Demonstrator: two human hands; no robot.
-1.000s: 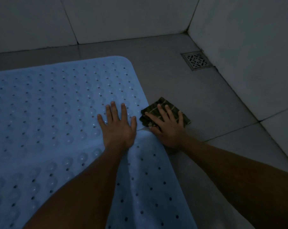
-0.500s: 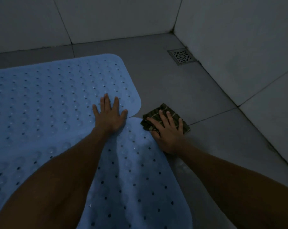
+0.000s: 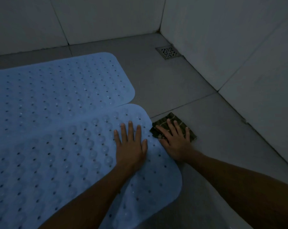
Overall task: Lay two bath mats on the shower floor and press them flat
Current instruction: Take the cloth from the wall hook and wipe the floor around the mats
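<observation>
The person leans over the shower floor [image 3: 197,83] with both hands spread flat, the fingers apart and gripping nothing. The left hand [image 3: 131,146] presses on the near mat [image 3: 74,162], close to its rounded far-right corner. The right hand [image 3: 176,142] lies half on this mat's edge and half on a small dark checked cloth [image 3: 173,118], which sits on the tiles just beside the mat.

To do this step well, I think the palm should push down firmly and then move outward to the edge, so the suction cups take hold and no air stays below. The stretch of mat close to the left forearm looks a little raised, so it needs pressure too.

Both mats are pale blue, soft-looking, with rows of small holes and round cups. The far mat [image 3: 57,90] lies flat against the floor near the back wall [image 3: 107,19]. The near mat overlaps its front edge slightly. The drain [image 3: 168,52] in the corner is uncovered, well apart from both.
</observation>
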